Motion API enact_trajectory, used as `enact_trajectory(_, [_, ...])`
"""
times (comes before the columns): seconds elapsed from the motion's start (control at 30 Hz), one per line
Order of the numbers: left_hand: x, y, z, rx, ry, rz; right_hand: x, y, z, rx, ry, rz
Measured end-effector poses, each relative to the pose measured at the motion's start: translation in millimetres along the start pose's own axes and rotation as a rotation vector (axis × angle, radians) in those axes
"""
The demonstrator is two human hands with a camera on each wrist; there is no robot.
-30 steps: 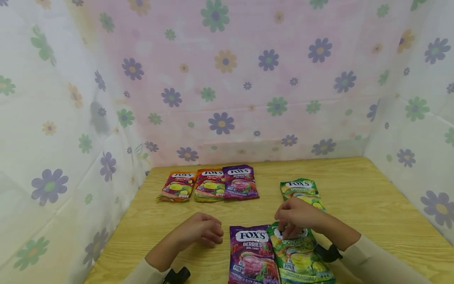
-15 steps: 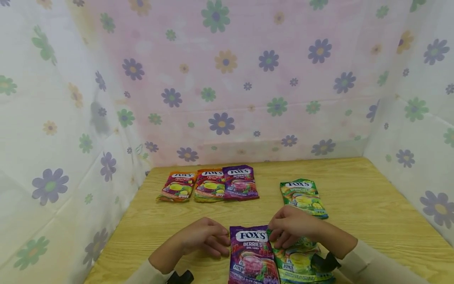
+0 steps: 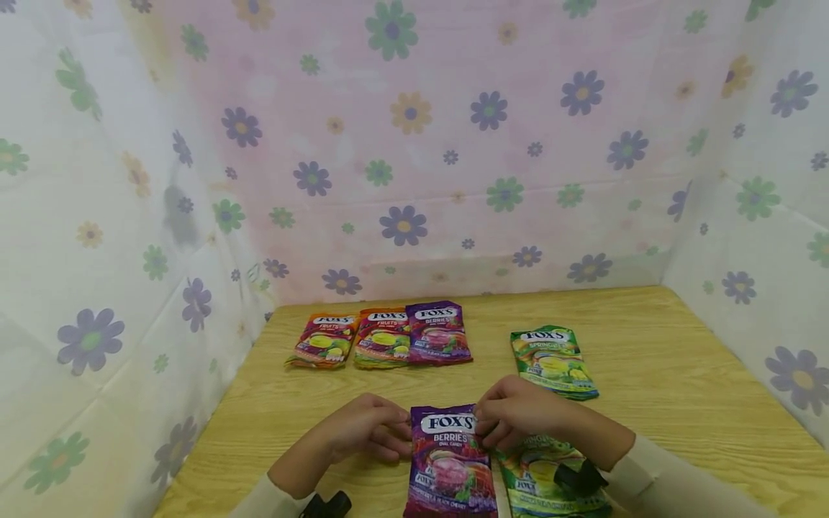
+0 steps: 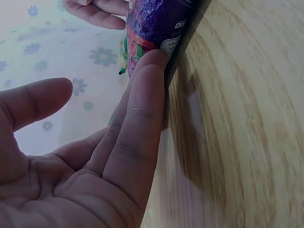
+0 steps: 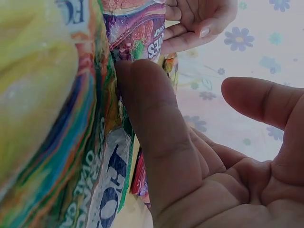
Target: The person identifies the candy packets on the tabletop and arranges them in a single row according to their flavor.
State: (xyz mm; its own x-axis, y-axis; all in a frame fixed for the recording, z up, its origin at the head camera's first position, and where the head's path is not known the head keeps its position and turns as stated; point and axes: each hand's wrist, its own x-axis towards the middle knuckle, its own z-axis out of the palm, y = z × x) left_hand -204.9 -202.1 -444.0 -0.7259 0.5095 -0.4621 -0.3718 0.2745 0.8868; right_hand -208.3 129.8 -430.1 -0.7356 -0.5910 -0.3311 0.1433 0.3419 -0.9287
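One wood-grain table [image 3: 648,360], two orange-red Fox's Fruits bags [image 3: 382,338], two green Springtea bags [image 3: 553,363], two purple Berries bags [image 3: 440,337], the nearer Berries bag [image 3: 450,467] glossy, between left hand [image 3: 369,429] and right hand [image 3: 524,411], both with straight fingers [image 4: 135,118] touching its sides.

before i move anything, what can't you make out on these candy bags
Near green bag: head view, brand name hidden by the right grip.
Near purple bag: left wrist view, much of it cut off by the top edge.
Leftmost orange bag: head view, fine print too small to read.
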Motion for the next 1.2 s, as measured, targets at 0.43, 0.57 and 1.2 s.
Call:
enact_trajectory(0.43, [-0.2,1.5,-6.6,0.050,0.003,0.005,4.3,1.0,-0.2,-0.103,0.144,-0.009])
enact_trajectory(0.57, [-1.5,2.1,-2.9,0.076,-0.016,-0.014,1.7,-0.4,2.5,-0.103,0.149,0.005])
enact_trajectory(1.2, [2.3,0.3,-1.4,0.033,-0.022,-0.029,13.2,18.1,2.4,0.004,0.144,0.033])
